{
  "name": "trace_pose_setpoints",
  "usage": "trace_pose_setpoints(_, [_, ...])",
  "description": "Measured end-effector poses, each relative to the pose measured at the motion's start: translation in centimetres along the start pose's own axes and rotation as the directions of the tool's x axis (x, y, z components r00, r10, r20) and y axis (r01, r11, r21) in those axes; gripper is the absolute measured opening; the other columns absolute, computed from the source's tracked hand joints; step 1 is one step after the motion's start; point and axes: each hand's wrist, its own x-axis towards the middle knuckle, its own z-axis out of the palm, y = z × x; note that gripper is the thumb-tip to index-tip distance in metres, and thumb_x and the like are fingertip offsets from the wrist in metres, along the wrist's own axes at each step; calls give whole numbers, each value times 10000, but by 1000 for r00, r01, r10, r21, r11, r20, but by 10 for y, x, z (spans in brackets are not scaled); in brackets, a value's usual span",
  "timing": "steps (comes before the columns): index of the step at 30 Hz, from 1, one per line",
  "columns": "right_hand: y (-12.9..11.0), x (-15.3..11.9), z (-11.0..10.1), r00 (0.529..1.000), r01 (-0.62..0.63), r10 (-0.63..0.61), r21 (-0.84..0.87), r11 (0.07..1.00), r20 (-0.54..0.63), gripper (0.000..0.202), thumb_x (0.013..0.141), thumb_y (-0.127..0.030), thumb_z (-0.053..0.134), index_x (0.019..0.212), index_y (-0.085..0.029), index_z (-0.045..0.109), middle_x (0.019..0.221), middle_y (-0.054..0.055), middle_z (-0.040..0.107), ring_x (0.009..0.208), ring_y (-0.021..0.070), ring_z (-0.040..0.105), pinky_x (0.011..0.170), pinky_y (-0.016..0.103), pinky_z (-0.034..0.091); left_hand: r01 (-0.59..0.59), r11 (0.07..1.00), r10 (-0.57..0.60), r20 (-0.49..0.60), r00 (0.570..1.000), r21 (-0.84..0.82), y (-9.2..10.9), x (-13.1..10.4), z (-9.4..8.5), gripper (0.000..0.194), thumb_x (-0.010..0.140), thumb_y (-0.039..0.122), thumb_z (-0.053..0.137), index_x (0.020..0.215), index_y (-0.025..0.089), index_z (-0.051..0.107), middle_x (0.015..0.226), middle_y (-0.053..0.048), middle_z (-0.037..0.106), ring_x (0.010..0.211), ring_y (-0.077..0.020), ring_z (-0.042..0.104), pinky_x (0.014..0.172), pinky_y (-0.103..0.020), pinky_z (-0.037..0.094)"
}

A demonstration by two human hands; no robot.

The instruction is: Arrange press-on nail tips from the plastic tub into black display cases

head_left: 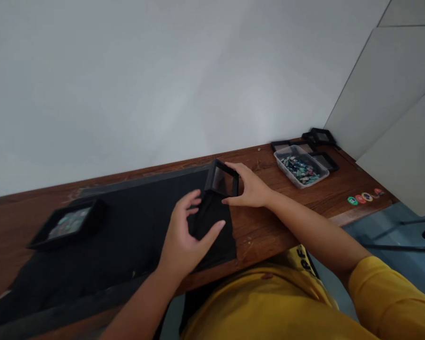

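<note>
My right hand point(250, 186) grips a black box frame point(222, 182) by its right side, thumb below and fingers on top. The frame is tilted over the right end of a black mat point(134, 226), and its pane looks see-through. Just left of it and nearer to me, my left hand point(189, 233) is empty, its fingers curved and apart from the thumb. Another black frame point(69, 224), with pale, colourful pieces showing inside, rests at the left part of the mat; it looks blurred.
A clear plastic tub point(301, 165) of small coloured pieces stands at the right. Black frames point(322, 137) lie behind and beside it. Round stickers point(360, 199) are on the wooden table point(262, 231) near its right edge. A pale wall rises behind.
</note>
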Motion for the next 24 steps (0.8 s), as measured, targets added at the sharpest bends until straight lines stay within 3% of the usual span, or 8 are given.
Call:
trace_pose_setpoints(2, [-1, -1, 1, 999, -4, 2, 60, 998, 37, 1041, 679, -593, 917, 1546, -196, 499, 1564, 215, 567, 1456, 387, 548, 1226, 634, 432, 89, 985, -80, 62, 995, -147, -17, 18, 10, 961, 840, 522, 841, 1627, 276, 347, 1607, -190, 510, 1393, -384, 604, 1071, -576, 584])
trace_pose_setpoints(3, [-2, -2, 1, 998, -15, 10, 86, 996, 58, 1034, 678, -587, 919, 1542, -194, 510, 1556, 215, 575, 1442, 386, 563, 1205, 628, 458, 126, 966, -101, 118, 988, -225, -26, 27, 15, 1004, 825, 565, 849, 1637, 283, 331, 1617, -197, 505, 1431, -399, 580, 1092, -592, 571])
trace_pose_setpoints(8, [-2, -4, 0, 987, -122, 98, 192, 974, 131, 997, 673, -544, 932, 1541, -225, 559, 1532, 181, 625, 1380, 372, 634, 1157, 607, 512, 224, 841, -104, 258, 961, -493, -49, 45, 35, 946, 816, 602, 861, 1596, 297, 420, 1547, -193, 583, 1317, -391, 683, 1032, -582, 626])
trace_pose_setpoints(15, [-8, -4, -9, 949, -254, 186, 269, 929, 255, 992, 630, -551, 958, 1500, -207, 630, 1422, 128, 730, 1296, 347, 699, 1149, 590, 529, 185, 816, -87, 200, 976, -548, -44, 39, 45, 968, 829, 599, 843, 1630, 348, 361, 1513, -146, 588, 1396, -379, 622, 1133, -601, 562])
trace_pose_setpoints(20, [-15, -5, -12, 940, -282, 212, 255, 925, 269, 966, 620, -531, 967, 1463, -171, 660, 1342, 132, 764, 1246, 344, 719, 1094, 563, 569, 160, 806, -88, 153, 984, -570, -32, 38, 49, 785, 831, 556, 817, 1492, 302, 477, 1398, -119, 612, 1252, -325, 683, 1017, -507, 639])
trace_pose_setpoints(24, [-19, -5, -13, 940, -280, 207, 269, 921, 270, 936, 592, -530, 979, 1407, -169, 693, 1331, 128, 763, 1242, 338, 713, 1095, 553, 569, 118, 829, -84, 88, 993, -546, -27, 35, 52, 680, 854, 517, 777, 1419, 284, 481, 1348, -100, 606, 1206, -290, 688, 975, -453, 645])
